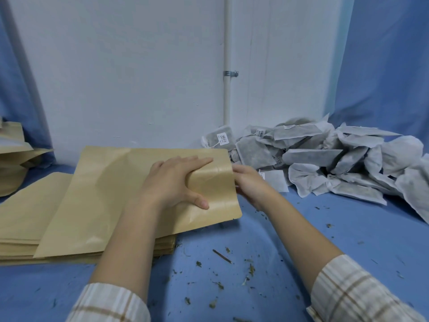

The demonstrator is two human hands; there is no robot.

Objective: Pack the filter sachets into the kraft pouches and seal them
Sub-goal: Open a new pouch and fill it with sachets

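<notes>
The top kraft pouch (130, 194) lies flat and skewed on a stack of kraft pouches (27, 219) at the left of the table (267, 240), its right end overhanging the stack edge. The left hand (171, 182) rests on the pouch's right end: the fingers lie straight across the upper face and the thumb presses the paper lower down, so the left grip is open and pressing, not closed around anything. The right hand (249, 182) meets the pouch's right edge; its fingertips are hidden behind the paper, so whether this grip pinches the edge cannot be told.

The filter sachets (336, 161) sit in a loose pile at the right rear of the table, near the wall (127, 66), well apart from the stack. Some carry small white tags. More kraft pouches (11, 159) lie at the far left edge. Dry plant crumbs (232, 263) lie scattered on the blue table cover between the forearms. Both sleeves are checked.
</notes>
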